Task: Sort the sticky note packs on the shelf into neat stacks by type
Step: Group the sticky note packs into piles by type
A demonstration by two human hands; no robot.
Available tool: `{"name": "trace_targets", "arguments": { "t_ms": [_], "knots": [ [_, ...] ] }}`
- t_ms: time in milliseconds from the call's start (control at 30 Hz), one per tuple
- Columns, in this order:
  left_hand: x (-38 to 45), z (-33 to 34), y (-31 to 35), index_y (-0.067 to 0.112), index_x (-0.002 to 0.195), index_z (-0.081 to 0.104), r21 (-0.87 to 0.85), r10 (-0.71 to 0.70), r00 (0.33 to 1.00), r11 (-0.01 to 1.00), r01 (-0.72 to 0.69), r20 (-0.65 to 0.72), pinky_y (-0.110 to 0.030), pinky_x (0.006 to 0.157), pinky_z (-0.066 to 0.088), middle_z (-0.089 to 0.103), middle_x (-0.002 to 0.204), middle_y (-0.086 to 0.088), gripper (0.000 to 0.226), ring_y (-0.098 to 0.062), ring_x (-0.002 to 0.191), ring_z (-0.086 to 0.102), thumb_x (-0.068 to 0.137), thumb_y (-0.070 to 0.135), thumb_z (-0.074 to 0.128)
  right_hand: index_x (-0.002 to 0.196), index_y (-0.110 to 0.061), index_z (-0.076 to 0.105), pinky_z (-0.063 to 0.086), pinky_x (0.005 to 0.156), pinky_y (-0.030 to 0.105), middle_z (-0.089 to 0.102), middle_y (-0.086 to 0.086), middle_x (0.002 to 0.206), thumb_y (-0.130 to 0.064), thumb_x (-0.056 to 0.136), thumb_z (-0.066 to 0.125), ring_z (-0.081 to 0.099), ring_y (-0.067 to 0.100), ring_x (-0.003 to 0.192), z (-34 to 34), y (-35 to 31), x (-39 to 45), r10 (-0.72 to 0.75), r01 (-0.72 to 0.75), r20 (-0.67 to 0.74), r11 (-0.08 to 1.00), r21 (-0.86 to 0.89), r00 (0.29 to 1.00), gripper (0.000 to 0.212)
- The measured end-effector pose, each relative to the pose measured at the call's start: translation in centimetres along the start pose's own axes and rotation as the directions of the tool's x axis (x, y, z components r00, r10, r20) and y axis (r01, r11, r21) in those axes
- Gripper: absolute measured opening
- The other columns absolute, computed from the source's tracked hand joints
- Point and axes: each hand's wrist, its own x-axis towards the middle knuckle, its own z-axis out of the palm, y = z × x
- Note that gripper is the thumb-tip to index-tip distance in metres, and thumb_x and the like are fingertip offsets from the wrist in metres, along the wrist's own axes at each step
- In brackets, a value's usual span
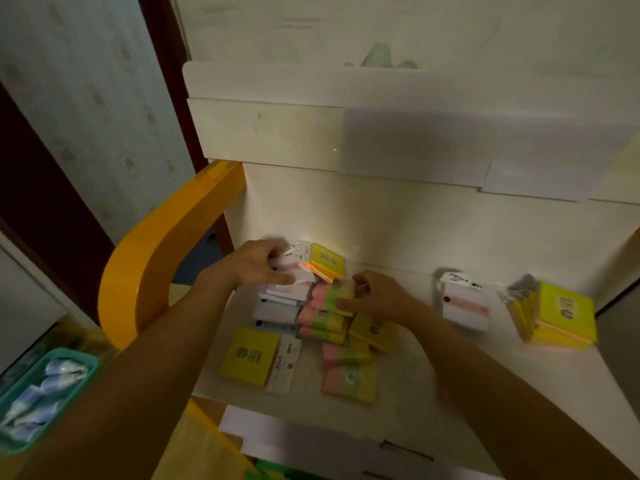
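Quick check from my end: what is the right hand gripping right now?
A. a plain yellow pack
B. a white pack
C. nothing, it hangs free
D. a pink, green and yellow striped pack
D: the right hand has its thumb and fingers curled round a striped pack at the top of the loose pile in the middle of the shelf, while the left hand holds a white pack.
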Motion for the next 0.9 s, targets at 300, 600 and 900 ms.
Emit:
{"name": "trace_targets", "arguments": {
  "t_ms": [300,600,900],
  "knots": [
    [-3.8,-0.4,1.1,0.018,0.131,0.058,0.253,0.065,0.994,0.967,-0.041,-0.088,-0.042,0.084,0.058,0.065,0.117,0.002,0.083,-0.018,0.104,0.064,0.060,0.051,0.083,0.114,-0.027,0.062,0.052,0.091,0.038,0.066,-0.004,0.111,-0.063,0.056,0.081,0.062,0.013,0.099,-0.1,-0.2,1.4,0.001,-0.002,0.022,0.999,0.040,1.000,0.071],
    [-8.0,-0.9,1.8,0.020,0.143,0.044,0.142,0.145,0.888,0.986,-0.091,-0.435,-0.034,0.093,0.053,0.054,0.131,0.003,0.090,-0.013,0.118,0.053,0.064,0.041,0.081,0.118,-0.021,0.058,0.041,0.077,0.022,0.061,-0.006,0.107,-0.039,0.062,0.089,0.058,0.010,0.095,0.2,-0.9,1.3,-0.019,0.027,-0.087,0.996,0.086,0.996,0.067],
    [-8.5,-0.5,3.3,0.022,0.139,0.047,0.134,0.253,0.872,0.967,-0.216,-0.420,-0.025,0.083,0.050,0.055,0.124,0.005,0.085,-0.010,0.112,0.053,0.065,0.033,0.086,0.130,-0.016,0.054,0.049,0.091,0.027,0.059,-0.004,0.110,-0.036,0.052,0.093,0.057,0.012,0.098,-2.9,-0.7,-3.6,-0.226,0.222,-0.208,0.974,-0.041,0.952,0.090]
  ]
}}
